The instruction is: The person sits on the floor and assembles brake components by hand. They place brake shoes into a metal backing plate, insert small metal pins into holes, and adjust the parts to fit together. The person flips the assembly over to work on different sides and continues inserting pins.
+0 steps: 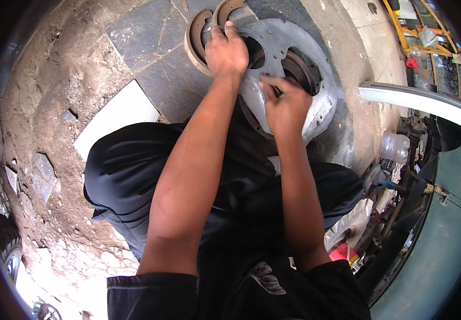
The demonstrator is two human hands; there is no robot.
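Left hand (228, 54), fingers slightly bent, against two curved shoes (190, 41) around its fingertips, grip unclear; right hand (289, 104), fingers half curled, blurred, over the plate (275, 56), any hold impossible to tell

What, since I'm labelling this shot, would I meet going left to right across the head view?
Tyre, flat grey shard, white slab, left hand, right hand, clear plastic container.

left hand (227, 52): one | right hand (289, 106): one | brake shoes (190, 44): two (visible from here) | grey round plate (274, 52): one | white slab (116, 118): one | black sleeves (153, 295): two
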